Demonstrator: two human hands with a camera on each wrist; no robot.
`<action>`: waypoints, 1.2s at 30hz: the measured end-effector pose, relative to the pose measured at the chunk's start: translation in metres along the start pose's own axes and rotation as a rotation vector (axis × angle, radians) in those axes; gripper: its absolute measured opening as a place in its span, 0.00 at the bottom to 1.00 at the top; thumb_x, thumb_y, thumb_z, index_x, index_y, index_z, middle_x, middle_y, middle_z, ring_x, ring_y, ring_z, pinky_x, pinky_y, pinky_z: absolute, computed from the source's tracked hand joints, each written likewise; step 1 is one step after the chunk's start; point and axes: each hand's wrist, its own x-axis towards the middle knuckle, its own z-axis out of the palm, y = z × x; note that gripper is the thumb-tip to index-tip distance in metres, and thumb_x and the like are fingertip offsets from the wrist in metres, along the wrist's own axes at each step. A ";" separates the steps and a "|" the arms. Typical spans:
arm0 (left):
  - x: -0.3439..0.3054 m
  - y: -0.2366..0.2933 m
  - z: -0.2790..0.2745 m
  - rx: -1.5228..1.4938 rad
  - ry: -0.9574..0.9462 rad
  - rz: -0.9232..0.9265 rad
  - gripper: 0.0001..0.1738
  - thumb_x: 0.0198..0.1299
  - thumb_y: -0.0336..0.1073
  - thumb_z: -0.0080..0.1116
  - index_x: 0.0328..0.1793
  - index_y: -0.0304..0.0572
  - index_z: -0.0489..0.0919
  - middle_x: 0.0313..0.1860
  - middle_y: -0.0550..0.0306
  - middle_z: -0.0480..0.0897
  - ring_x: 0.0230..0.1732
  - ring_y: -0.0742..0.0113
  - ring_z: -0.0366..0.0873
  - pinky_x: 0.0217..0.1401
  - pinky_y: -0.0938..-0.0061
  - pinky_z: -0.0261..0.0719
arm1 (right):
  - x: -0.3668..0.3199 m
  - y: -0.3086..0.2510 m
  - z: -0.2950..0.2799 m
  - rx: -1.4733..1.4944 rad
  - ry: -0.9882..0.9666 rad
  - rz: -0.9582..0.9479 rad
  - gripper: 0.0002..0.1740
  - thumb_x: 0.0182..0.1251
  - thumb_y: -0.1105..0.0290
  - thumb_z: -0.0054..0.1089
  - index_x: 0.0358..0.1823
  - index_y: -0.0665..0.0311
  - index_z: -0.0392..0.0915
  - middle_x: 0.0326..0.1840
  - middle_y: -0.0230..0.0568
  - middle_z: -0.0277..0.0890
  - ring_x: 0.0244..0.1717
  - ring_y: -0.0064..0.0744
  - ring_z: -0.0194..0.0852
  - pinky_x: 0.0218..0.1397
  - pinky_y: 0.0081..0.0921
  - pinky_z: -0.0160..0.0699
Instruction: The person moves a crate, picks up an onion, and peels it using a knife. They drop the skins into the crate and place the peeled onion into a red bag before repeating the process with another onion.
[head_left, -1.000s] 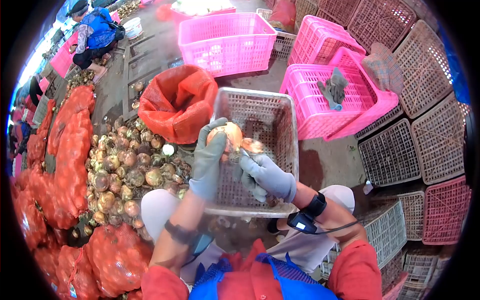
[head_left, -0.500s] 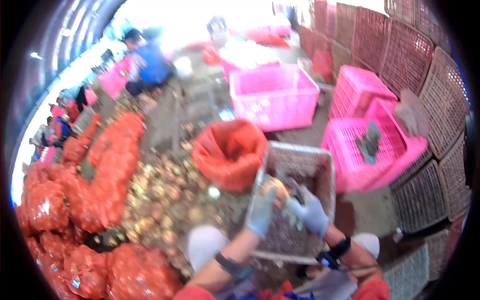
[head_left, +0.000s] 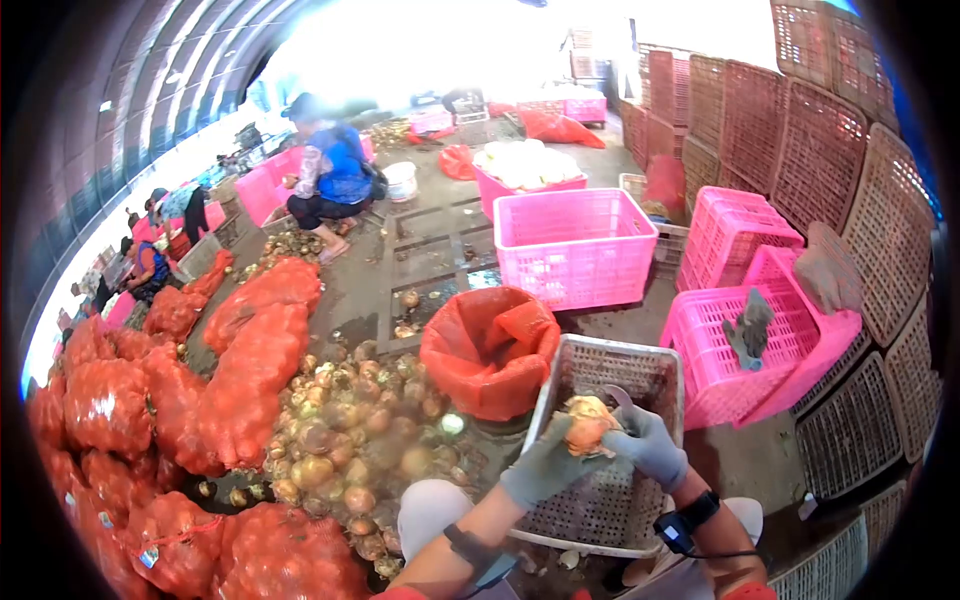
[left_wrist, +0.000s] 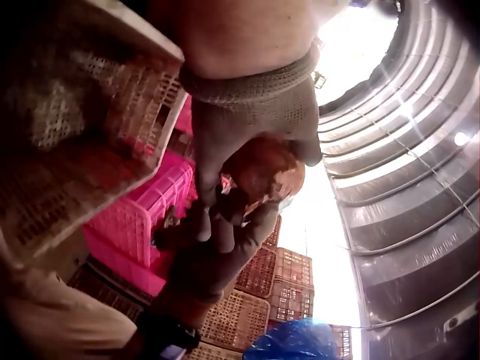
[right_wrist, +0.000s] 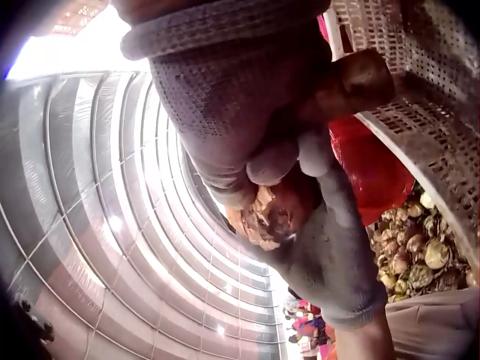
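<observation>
Above the grey slatted crate [head_left: 676, 375], my gloved left hand [head_left: 545, 462] grips an onion [head_left: 590, 425] with loose papery skin. My gloved right hand [head_left: 652, 450] meets the onion from the other side, its fingertips at the peeling skin. It also holds a knife [head_left: 618, 395], whose short curved blade sticks up beyond the fingers. In the right wrist view the knife's wooden handle [right_wrist: 364, 82] pokes out of that fist. Seen from the left wrist, the onion [left_wrist: 266, 172] sits in the left palm with the right hand's fingers against its underside.
An open red mesh sack [head_left: 490, 375] stands left of the crate beside a heap of onions [head_left: 340, 440]. Filled red sacks [head_left: 255, 370] line the left. Pink crates [head_left: 575, 245] are ahead and right, one bearing grey gloves [head_left: 750, 325]. A person [head_left: 335, 175] crouches farther off.
The head view has tilted up and shifted left, showing more of the tunnel. The onion has been turned between my hands, and the knife blade now points upward beside it.
</observation>
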 end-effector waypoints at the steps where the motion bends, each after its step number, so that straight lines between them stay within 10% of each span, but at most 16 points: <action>1: -0.004 0.000 -0.003 -0.085 0.058 0.065 0.40 0.74 0.43 0.58 0.86 0.45 0.54 0.78 0.53 0.68 0.76 0.60 0.70 0.77 0.63 0.73 | 0.004 0.009 -0.006 -0.074 0.021 -0.075 0.31 0.70 0.72 0.66 0.74 0.69 0.71 0.50 0.29 0.82 0.44 0.14 0.77 0.47 0.17 0.78; 6: -0.001 -0.012 0.012 -0.555 0.248 0.389 0.35 0.64 0.29 0.69 0.76 0.42 0.68 0.63 0.57 0.79 0.64 0.63 0.78 0.71 0.63 0.77 | 0.008 0.032 -0.020 -0.203 0.114 -0.114 0.26 0.71 0.71 0.67 0.69 0.69 0.76 0.50 0.26 0.81 0.46 0.15 0.76 0.51 0.19 0.78; 9: 0.011 -0.038 0.002 -0.182 0.298 0.590 0.55 0.59 0.28 0.75 0.88 0.51 0.52 0.78 0.56 0.68 0.73 0.62 0.70 0.74 0.66 0.75 | 0.002 0.015 -0.006 -0.202 0.105 -0.135 0.22 0.71 0.71 0.66 0.64 0.69 0.79 0.53 0.30 0.83 0.51 0.18 0.78 0.55 0.21 0.79; 12: -0.007 -0.007 0.009 -0.211 0.272 0.468 0.62 0.48 0.23 0.77 0.88 0.38 0.50 0.84 0.47 0.56 0.79 0.58 0.63 0.77 0.67 0.71 | 0.008 0.047 -0.012 -0.314 0.120 -0.162 0.20 0.70 0.67 0.67 0.61 0.67 0.81 0.51 0.37 0.87 0.49 0.22 0.80 0.54 0.26 0.81; 17: -0.007 -0.002 0.021 -0.305 0.330 0.401 0.54 0.52 0.18 0.72 0.84 0.39 0.56 0.71 0.51 0.72 0.67 0.66 0.76 0.70 0.71 0.78 | 0.002 0.055 -0.011 -0.484 0.221 -0.047 0.21 0.68 0.62 0.68 0.57 0.68 0.84 0.39 0.34 0.87 0.41 0.21 0.80 0.46 0.27 0.80; 20: -0.008 -0.001 0.007 -0.440 0.429 0.271 0.51 0.52 0.13 0.66 0.83 0.40 0.58 0.66 0.52 0.77 0.63 0.66 0.79 0.64 0.72 0.81 | -0.014 -0.007 0.013 -0.134 0.182 0.097 0.15 0.70 0.64 0.68 0.50 0.67 0.81 0.29 0.31 0.78 0.20 0.15 0.71 0.21 0.18 0.69; 24: 0.000 -0.023 0.004 -0.389 0.463 0.264 0.47 0.55 0.13 0.66 0.82 0.38 0.61 0.64 0.54 0.78 0.61 0.70 0.79 0.62 0.75 0.80 | -0.023 -0.051 0.009 0.229 0.160 0.022 0.09 0.74 0.65 0.61 0.42 0.62 0.76 0.22 0.30 0.72 0.09 0.20 0.62 0.13 0.20 0.64; 28: -0.004 -0.049 -0.011 -0.756 0.183 0.027 0.29 0.72 0.42 0.64 0.74 0.38 0.70 0.55 0.58 0.83 0.47 0.68 0.83 0.45 0.80 0.83 | -0.006 -0.004 -0.030 0.216 0.197 0.175 0.19 0.80 0.54 0.56 0.53 0.64 0.76 0.28 0.35 0.78 0.19 0.25 0.76 0.22 0.23 0.80; 31: -0.010 -0.030 0.004 -0.901 0.188 -0.036 0.24 0.78 0.50 0.55 0.69 0.41 0.75 0.51 0.61 0.85 0.41 0.70 0.82 0.35 0.79 0.81 | -0.004 0.034 -0.020 0.743 0.296 0.448 0.25 0.81 0.49 0.53 0.60 0.65 0.75 0.49 0.47 0.83 0.48 0.40 0.87 0.54 0.39 0.93; 33: -0.011 -0.032 0.002 -1.067 0.164 -0.073 0.21 0.78 0.45 0.55 0.68 0.43 0.75 0.51 0.62 0.84 0.41 0.74 0.81 0.37 0.79 0.82 | -0.015 0.089 -0.021 0.723 0.157 0.547 0.21 0.82 0.57 0.53 0.64 0.65 0.73 0.43 0.42 0.81 0.45 0.35 0.87 0.47 0.37 0.92; 36: -0.013 -0.018 0.007 -0.967 0.116 0.035 0.20 0.77 0.44 0.57 0.69 0.45 0.75 0.51 0.63 0.83 0.44 0.76 0.80 0.41 0.80 0.80 | -0.039 0.030 0.002 0.601 0.147 0.522 0.21 0.82 0.65 0.52 0.70 0.64 0.70 0.38 0.36 0.78 0.39 0.28 0.84 0.37 0.29 0.87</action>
